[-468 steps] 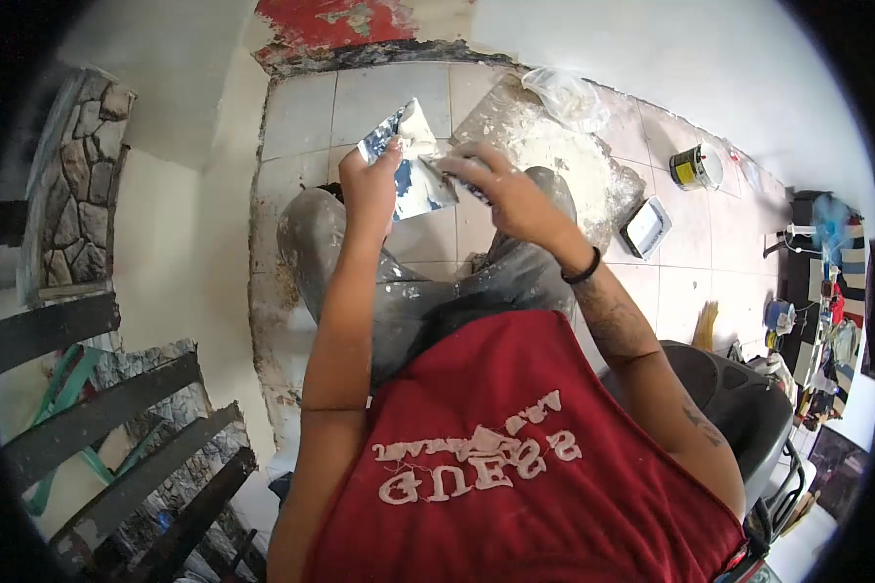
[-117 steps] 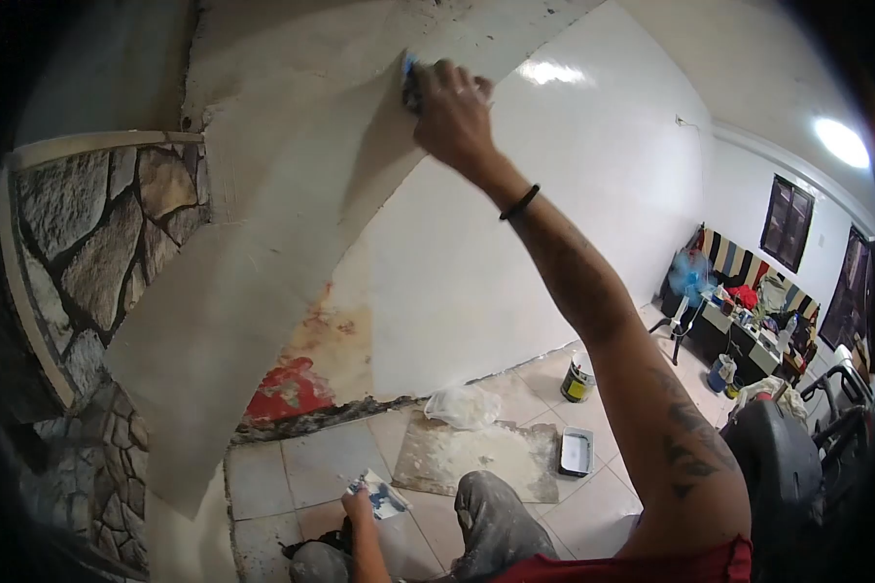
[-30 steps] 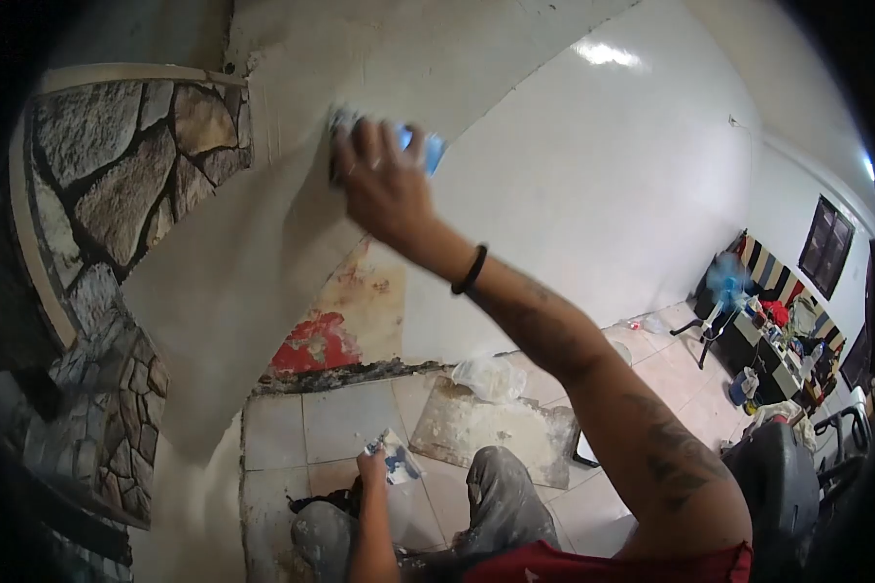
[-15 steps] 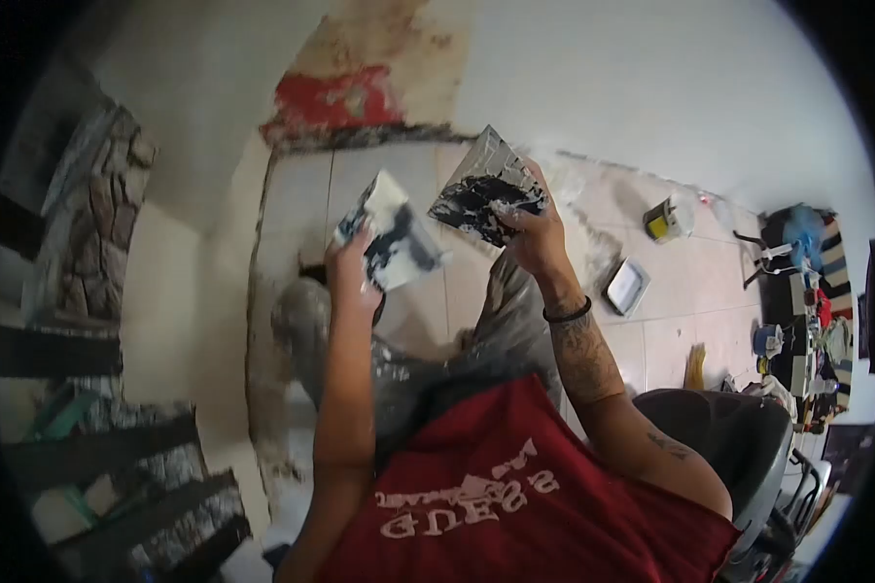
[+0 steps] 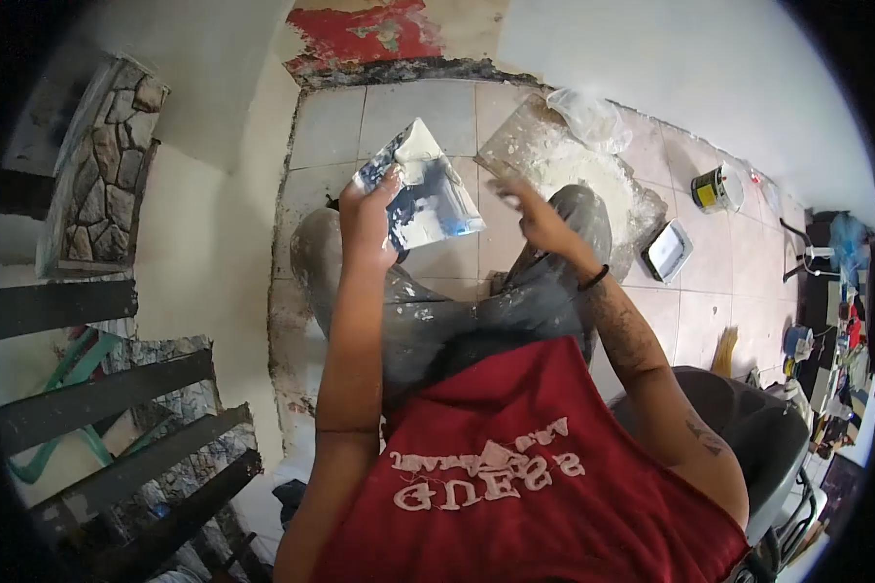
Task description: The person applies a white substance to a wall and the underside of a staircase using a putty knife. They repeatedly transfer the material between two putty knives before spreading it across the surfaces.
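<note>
My left hand is wrapped round the left edge of a flat, squarish plate smeared with white paste and dark patches. To its right, my right hand is raised above my right knee, its fingers blurred by motion. The dark, paste-streaked plate is no longer plainly visible in it, and I cannot make out whether it holds anything. Just beyond those fingers, white powder is heaped on a greyish-brown sheet on the tiled floor.
A clear plastic bag touches the powder. Further right are a bucket, a white tray with a dark rim and a dark chair. Dark slats stand at the left, below a stone-patterned panel.
My right hand has dropped lower, and the dark plate it held is out of plain sight. My left hand and its plate have shifted right. The view has tilted, showing more powder.
</note>
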Action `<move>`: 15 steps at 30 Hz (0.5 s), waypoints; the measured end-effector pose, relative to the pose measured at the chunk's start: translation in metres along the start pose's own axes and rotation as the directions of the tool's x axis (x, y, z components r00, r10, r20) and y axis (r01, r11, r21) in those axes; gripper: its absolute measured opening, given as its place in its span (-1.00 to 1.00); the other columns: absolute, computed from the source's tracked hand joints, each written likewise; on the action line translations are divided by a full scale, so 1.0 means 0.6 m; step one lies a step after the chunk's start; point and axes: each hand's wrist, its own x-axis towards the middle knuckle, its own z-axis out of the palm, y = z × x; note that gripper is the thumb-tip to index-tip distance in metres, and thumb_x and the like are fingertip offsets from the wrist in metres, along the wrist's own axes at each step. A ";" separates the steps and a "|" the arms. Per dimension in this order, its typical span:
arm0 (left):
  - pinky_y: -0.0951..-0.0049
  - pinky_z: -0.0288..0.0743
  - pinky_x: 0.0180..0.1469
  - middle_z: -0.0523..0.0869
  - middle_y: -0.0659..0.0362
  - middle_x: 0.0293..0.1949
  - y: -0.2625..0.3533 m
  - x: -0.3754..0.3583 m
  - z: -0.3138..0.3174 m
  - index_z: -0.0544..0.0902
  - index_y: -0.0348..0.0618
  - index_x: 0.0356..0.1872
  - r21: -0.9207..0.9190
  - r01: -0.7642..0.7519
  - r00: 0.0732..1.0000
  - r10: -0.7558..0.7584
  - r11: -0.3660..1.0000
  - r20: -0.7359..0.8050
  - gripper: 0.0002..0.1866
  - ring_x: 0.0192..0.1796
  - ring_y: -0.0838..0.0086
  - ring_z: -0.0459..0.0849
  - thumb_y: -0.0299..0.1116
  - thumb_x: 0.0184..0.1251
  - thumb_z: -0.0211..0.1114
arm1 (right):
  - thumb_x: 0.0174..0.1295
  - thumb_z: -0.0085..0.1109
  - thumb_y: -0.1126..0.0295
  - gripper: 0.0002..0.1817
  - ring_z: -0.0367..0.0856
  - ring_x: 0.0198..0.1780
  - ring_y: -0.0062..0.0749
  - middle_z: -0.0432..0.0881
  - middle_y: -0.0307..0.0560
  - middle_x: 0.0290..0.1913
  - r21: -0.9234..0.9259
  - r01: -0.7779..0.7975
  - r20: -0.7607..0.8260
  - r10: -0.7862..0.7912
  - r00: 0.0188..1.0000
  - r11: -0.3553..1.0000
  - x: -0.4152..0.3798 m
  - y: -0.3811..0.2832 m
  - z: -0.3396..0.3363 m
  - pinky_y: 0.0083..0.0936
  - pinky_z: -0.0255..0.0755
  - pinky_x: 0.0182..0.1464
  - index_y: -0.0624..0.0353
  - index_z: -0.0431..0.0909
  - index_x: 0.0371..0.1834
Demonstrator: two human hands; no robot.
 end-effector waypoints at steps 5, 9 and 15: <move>0.46 0.50 -0.36 0.59 0.23 -0.41 -0.078 0.113 -0.046 0.58 -0.30 -0.22 0.285 0.095 0.983 -0.136 0.954 0.127 -0.83 -0.41 0.56 0.55 -0.40 0.37 0.09 | -0.22 -0.25 0.86 -0.25 0.42 0.15 0.01 0.41 0.09 0.12 -0.262 0.091 -0.155 -0.135 0.979 0.961 0.052 -0.072 -0.022 -0.31 0.31 0.20 0.14 0.36 0.17; 0.48 0.47 -0.35 0.58 0.27 -0.42 -0.113 0.137 -0.054 0.59 -0.28 -0.21 0.306 0.143 0.984 -0.169 0.941 0.058 -0.83 -0.42 0.56 0.54 -0.40 0.37 0.08 | -0.17 -0.21 0.84 -0.28 0.43 0.11 0.05 0.43 0.08 0.05 -0.337 0.063 -0.111 -0.106 0.988 0.940 0.076 -0.086 0.016 -0.29 0.35 0.14 0.07 0.39 0.16; 0.46 0.37 -0.38 0.57 0.26 -0.48 -0.113 0.138 -0.074 0.61 -0.29 -0.30 0.498 0.064 0.995 -0.091 0.865 0.030 -0.82 -0.45 0.59 0.47 -0.39 0.31 0.10 | -0.20 -0.23 0.84 -0.28 0.42 0.12 0.06 0.44 0.10 0.02 -0.327 0.040 -0.018 -0.049 0.999 0.944 0.107 -0.066 0.072 -0.30 0.35 0.14 0.10 0.41 0.14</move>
